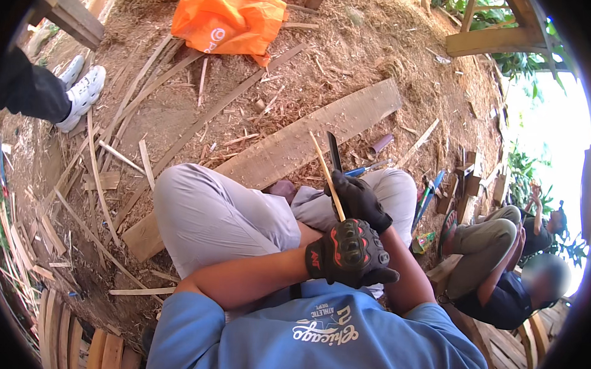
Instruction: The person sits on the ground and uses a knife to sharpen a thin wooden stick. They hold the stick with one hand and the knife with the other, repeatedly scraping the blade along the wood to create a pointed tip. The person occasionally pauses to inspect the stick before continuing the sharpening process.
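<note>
My left hand point(352, 253), in a black glove with red marks, is closed around the lower end of a thin pale wood strip point(323, 164). The strip points up and away from me, over my lap. Just beyond it, my right hand point(359, 198), also gloved in black, grips a knife point(334, 151) whose dark, straight blade stands up close beside the strip. The knife's handle is hidden in the glove. Both hands are near each other between my bent knees.
Before me a long plank point(317, 136) lies on ground strewn with shavings and strips. Beyond it is an orange bag point(228, 21). Blue-handled tools point(428, 199) and a brown tube point(381, 144) lie rightward. White shoes point(83, 99) stand left; a seated person point(494, 269) is at right.
</note>
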Demonstrator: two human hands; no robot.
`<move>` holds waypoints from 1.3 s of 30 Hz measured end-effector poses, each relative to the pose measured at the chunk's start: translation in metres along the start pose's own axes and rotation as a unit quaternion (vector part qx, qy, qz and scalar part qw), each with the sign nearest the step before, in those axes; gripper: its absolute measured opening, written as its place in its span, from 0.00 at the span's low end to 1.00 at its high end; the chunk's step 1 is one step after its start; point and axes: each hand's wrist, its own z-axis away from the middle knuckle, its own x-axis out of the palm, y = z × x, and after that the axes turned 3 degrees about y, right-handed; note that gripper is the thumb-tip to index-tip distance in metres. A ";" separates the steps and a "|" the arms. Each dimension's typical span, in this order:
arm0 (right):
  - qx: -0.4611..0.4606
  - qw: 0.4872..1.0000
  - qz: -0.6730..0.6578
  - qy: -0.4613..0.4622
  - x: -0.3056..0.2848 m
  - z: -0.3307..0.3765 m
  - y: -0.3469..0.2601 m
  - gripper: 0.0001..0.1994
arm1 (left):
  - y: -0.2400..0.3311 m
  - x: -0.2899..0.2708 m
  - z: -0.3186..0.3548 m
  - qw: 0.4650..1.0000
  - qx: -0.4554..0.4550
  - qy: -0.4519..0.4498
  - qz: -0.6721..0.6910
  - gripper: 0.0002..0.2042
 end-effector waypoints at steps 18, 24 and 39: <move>-0.341 0.739 0.580 0.037 -0.043 -0.085 -0.014 0.15 | 0.000 -0.011 0.001 0.993 -0.080 -0.071 0.052 0.19; -0.442 0.689 0.569 0.078 -0.046 -0.098 0.002 0.14 | 0.002 -0.018 -0.008 0.993 -0.103 -0.013 0.046 0.21; -0.405 0.704 0.571 0.118 -0.034 -0.098 0.005 0.15 | 0.001 -0.037 -0.024 0.993 -0.106 -0.046 0.019 0.25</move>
